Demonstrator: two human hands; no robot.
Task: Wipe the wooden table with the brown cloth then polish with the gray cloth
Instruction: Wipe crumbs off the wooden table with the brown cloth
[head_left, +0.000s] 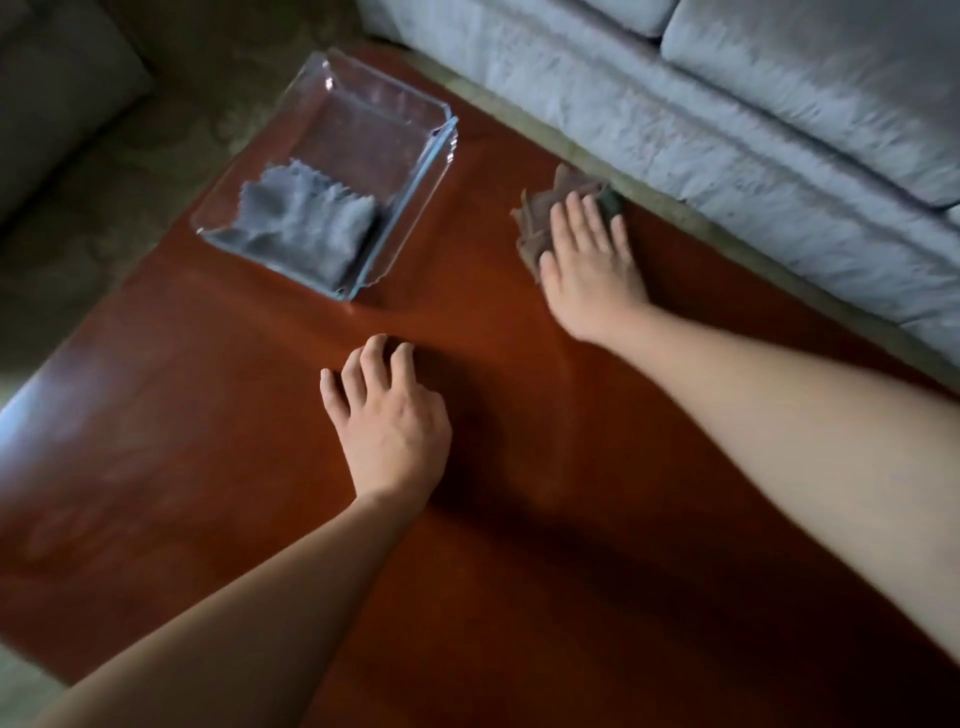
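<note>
Cloth (540, 221), brown, beneath right grip (592, 260)

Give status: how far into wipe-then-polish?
Done: nothing checkable; the table shows no clear wiped zone. In hand: wiping, with the right hand pressing flat on the brown cloth near the table's far edge by the sofa; the left hand rests on the wood, holding nothing. Left: the polish, since the gray cloth lies in the glass dish, untouched.

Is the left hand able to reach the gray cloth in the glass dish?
Probably yes: the left hand holds nothing, the gray cloth lies in the open glass dish ahead, with only bare table between.
</note>
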